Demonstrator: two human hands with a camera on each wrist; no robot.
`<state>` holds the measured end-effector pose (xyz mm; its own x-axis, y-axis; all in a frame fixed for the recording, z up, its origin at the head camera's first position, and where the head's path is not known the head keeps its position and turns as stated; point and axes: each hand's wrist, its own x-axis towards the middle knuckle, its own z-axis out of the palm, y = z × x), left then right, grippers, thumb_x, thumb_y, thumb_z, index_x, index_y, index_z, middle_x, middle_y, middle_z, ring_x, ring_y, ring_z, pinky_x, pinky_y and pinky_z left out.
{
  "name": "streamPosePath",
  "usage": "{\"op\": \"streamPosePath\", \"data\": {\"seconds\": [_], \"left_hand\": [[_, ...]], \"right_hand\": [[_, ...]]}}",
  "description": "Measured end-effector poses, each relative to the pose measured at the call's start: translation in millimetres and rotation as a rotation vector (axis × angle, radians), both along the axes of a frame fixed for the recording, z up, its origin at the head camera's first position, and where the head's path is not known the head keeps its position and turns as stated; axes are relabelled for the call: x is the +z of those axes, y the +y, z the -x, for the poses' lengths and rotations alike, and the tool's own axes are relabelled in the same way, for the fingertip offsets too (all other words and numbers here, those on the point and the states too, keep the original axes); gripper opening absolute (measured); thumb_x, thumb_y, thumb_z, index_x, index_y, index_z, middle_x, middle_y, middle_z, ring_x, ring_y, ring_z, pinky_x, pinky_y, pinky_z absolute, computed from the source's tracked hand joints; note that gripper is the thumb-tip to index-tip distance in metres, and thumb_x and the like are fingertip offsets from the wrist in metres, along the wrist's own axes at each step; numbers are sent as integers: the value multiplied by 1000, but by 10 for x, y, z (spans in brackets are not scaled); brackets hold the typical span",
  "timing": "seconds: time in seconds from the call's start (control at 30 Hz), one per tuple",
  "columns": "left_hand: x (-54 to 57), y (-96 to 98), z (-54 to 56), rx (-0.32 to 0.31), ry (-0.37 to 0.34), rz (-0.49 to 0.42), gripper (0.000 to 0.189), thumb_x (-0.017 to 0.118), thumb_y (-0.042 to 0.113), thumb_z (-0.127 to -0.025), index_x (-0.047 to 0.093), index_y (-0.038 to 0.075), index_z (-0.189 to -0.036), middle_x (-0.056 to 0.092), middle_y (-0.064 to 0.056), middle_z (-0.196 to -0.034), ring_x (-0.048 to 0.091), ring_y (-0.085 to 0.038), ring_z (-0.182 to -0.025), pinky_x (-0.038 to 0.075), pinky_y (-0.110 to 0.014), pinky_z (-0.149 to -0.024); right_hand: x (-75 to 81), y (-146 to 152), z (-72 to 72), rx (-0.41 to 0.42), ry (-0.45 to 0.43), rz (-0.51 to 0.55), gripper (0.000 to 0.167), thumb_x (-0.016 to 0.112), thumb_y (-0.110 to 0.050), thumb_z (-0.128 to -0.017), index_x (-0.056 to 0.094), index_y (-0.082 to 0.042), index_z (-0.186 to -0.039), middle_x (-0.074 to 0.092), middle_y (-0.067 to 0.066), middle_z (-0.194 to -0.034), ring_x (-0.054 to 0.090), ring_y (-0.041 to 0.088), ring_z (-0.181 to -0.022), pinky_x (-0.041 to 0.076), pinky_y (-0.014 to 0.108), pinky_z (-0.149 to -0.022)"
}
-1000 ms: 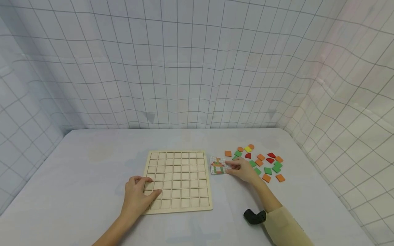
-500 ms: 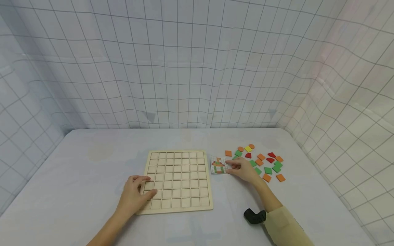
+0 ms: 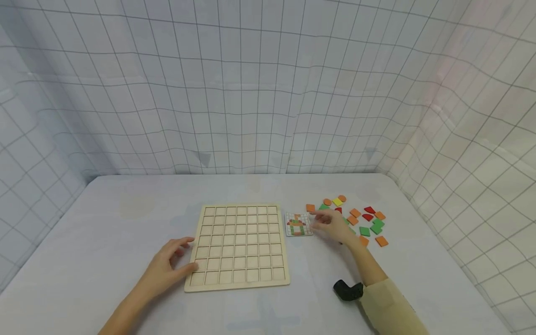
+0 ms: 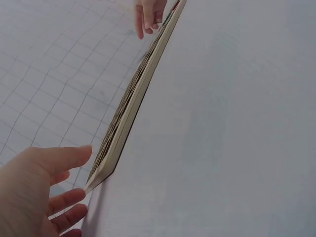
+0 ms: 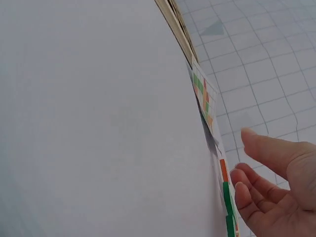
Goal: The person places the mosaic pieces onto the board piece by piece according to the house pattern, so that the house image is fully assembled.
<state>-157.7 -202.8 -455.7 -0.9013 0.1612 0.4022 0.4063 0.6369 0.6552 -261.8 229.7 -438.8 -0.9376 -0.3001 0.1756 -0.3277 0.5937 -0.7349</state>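
Note:
A pale wooden grid board (image 3: pixel 239 251) lies flat in the middle of the table, its square cells bare. My left hand (image 3: pixel 164 267) is at the board's left edge, fingers spread and relaxed, holding nothing. In the left wrist view the fingertips (image 4: pixel 76 195) are right by the board's corner. To the right of the board lies a small pattern card (image 3: pixel 298 224) printed with a coloured figure on a grid. My right hand (image 3: pixel 332 225) is just off the card's right edge, thumb and fingers parted with nothing between them. The right wrist view shows the card (image 5: pixel 203 94) slightly curled.
Several loose tiles are scattered right of the card, among them an orange square (image 3: pixel 381 241), a green square (image 3: pixel 365 231), a yellow square (image 3: pixel 337 202) and a red piece (image 3: pixel 367 217). A black curved object (image 3: pixel 348 291) is beside the right sleeve (image 3: pixel 387 304). A grid-patterned cloth (image 3: pixel 268 93) hangs behind.
My left hand has drawn back leftward off the board to its edge. The right hand has let go of the card and moved slightly right; the card stays beside the board.

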Motion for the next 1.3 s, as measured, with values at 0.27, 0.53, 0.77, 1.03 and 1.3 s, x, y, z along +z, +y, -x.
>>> {"op": "streamPosePath", "data": {"seconds": [0.27, 0.53, 0.77, 1.03, 1.3], "left_hand": [[-55, -73, -20, -41, 95, 57, 55, 81, 17, -65, 59, 7, -114, 56, 4, -94, 46, -8, -80, 34, -30, -71], [-67, -86, -71, -65, 79, 94, 50, 79, 22, -68, 61, 13, -113, 55, 5, -97, 41, -8, -81, 25, -36, -69], [-87, -101, -66, -87, 94, 131, 47, 78, 22, -68, 62, 16, -111, 53, 3, -102, 43, -15, -89, 27, -40, -70], [-87, -100, -70, -93, 67, 154, 45, 76, 24, -71, 61, 16, -112, 52, 3, -103, 42, -16, -91, 26, -40, -70], [-75, -92, -82, -91, 69, 153, 45, 76, 24, -70, 61, 16, -111, 52, 3, -103, 42, -17, -91, 26, -40, -70]], "right_hand": [[178, 177, 117, -58, -12, 117, 39, 66, -12, -84, 57, 2, -119, 57, 21, -104, 56, 30, -91, 46, 27, -68], [166, 407, 307, -114, 0, 77, 44, 62, -20, -88, 52, -1, -126, 57, 19, -108, 54, 32, -99, 46, 29, -71], [127, 502, 387, -147, -10, 49, 44, 63, -20, -88, 52, -3, -126, 54, 20, -113, 49, 30, -99, 43, 33, -73], [25, 566, 474, -147, -11, -15, 41, 60, -21, -89, 53, -4, -126, 51, 17, -112, 46, 28, -98, 39, 38, -79], [-45, 574, 549, -125, 0, -48, 37, 61, -18, -88, 56, -3, -122, 46, 18, -113, 40, 31, -99, 37, 42, -78]]}}
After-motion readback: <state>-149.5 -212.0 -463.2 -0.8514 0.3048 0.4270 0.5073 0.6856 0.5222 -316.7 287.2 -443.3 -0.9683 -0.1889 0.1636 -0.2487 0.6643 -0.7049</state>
